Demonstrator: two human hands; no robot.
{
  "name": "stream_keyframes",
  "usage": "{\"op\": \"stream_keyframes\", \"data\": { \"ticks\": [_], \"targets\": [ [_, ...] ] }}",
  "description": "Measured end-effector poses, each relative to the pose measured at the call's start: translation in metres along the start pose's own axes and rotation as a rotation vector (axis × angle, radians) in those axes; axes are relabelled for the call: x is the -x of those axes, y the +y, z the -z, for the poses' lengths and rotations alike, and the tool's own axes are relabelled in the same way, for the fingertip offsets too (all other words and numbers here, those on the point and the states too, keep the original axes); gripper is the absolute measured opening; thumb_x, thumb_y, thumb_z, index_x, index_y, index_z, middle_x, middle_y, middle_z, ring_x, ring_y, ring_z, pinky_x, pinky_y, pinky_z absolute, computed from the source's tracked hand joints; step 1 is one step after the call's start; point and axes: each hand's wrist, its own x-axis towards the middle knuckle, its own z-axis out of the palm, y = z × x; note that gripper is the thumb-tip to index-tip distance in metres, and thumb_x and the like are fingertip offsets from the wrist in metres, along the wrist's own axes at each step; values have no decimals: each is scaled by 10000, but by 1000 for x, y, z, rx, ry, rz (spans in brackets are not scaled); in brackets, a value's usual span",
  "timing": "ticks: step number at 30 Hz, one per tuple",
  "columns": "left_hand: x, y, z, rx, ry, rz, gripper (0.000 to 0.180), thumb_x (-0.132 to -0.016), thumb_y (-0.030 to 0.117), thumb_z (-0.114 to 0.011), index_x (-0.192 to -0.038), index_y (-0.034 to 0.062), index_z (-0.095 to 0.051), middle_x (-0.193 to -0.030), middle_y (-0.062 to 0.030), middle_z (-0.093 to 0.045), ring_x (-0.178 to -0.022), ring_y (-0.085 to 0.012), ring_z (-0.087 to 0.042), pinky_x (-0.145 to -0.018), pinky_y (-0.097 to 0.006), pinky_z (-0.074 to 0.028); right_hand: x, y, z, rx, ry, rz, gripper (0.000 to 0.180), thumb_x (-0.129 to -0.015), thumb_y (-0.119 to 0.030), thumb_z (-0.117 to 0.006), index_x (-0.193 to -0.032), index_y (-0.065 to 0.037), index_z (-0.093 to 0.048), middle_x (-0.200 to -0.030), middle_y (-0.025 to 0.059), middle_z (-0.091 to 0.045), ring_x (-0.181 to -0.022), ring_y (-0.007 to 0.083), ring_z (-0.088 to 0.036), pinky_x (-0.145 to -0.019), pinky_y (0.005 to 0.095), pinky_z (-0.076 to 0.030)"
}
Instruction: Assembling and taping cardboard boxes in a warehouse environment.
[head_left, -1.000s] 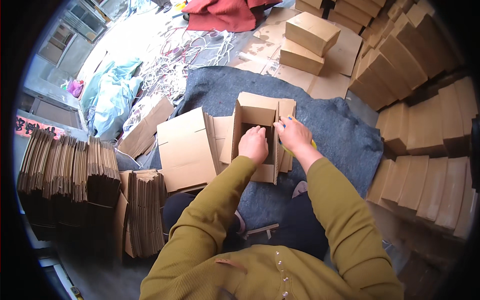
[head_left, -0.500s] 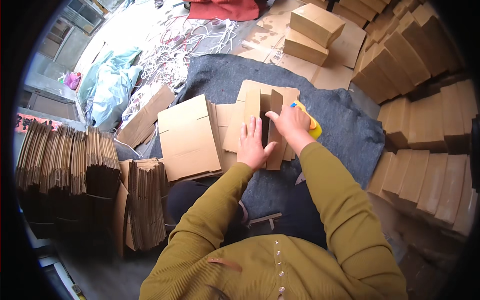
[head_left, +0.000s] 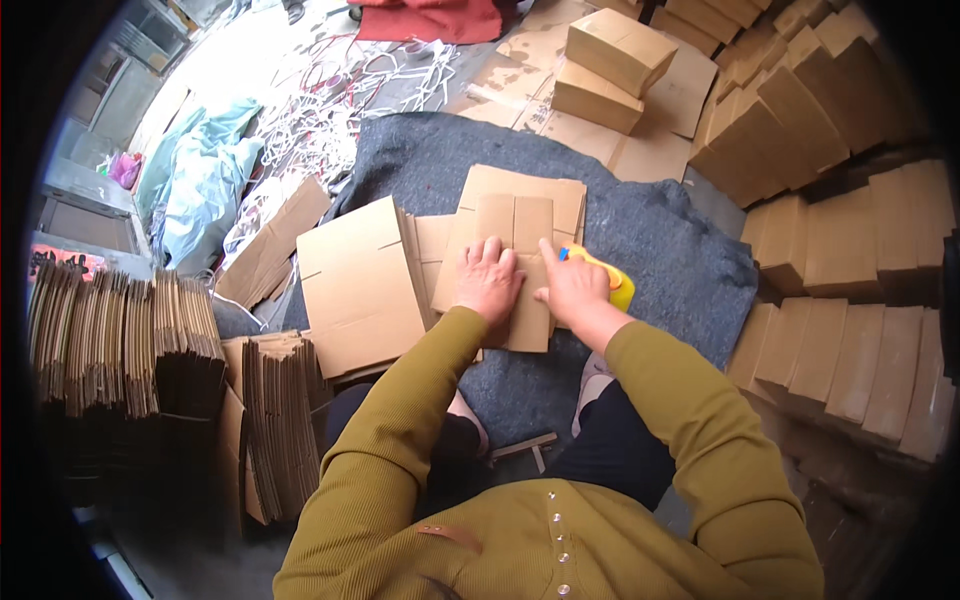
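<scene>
In front of me lies a small brown cardboard box (head_left: 515,215), its two top flaps folded down so their edges meet along the middle. My left hand (head_left: 488,282) lies on the left flap, holding nothing, fingers slightly bent. With my right hand (head_left: 580,292) I hold a yellow hand tool (head_left: 622,288) with a blue tip and an orange part; the palm hides much of it, and it looks like a tape dispenser. The right index finger stretches onto the right flap. Beneath the box are flat cardboard pieces (head_left: 565,190).
A pile of flat cartons (head_left: 360,285) lies to the left on the grey blanket (head_left: 670,240). Bundles of folded cardboard (head_left: 125,340) stand farther left. Finished boxes (head_left: 840,350) are stacked on the right, and two closed boxes (head_left: 615,60) at the back. White strapping (head_left: 310,120) litters the far floor.
The upright flaps are now folded down flat. My left hand has gone from spread fingers to bent ones on the flap. My right hand moved nearer with the yellow tool.
</scene>
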Motion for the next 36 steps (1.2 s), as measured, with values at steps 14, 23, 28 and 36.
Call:
{"op": "stream_keyframes", "data": {
  "ticks": [14, 23, 28, 36],
  "targets": [
    [-73, -10, -38, -112, -90, 135, 665, -968, 478, -426, -1521, 119, -341, -1616, -104, -234, -1511, -274, -144, -1202, -550, -38, -1, 8, -15, -203, -9, 30, 824, -781, -458, -761, -1480, -244, -380, -1212, 157, -643, -1008, 319, -675, -837, 449, -542],
    [16, 20, -10, -125, -268, 173, 655, -973, 468, -440, -1529, 143, -321, -1632, -119, -168, -1515, -315, -106, -1133, -682, -129, -3, 7, -20, -210, 85, 109, 793, -805, -476, -732, -1471, -200, -401, -1166, 138, -669, -1085, 290, -648, -879, 414, -509],
    [67, 61, 19, -150, -423, 213, 853, -873, 594, -557, -1527, 109, -304, -1619, -225, -103, -1504, -405, -71, -1069, -722, -228, -3, 14, -18, -235, 21, 98, 801, -799, -465, -745, -1473, -205, -399, -1195, 125, -661, -1084, 289, -649, -881, 414, -507],
    [107, 63, 5, -94, -299, 170, 966, -790, 568, -701, -1545, 153, -265, -1621, -211, -97, -1504, -408, -49, -1078, -754, -109, -3, 68, 17, -547, -38, -374, 762, -817, -403, -668, -1490, -174, -395, -1380, 171, -560, -1260, 349, -545, -1041, 430, -437]
  ]
}}
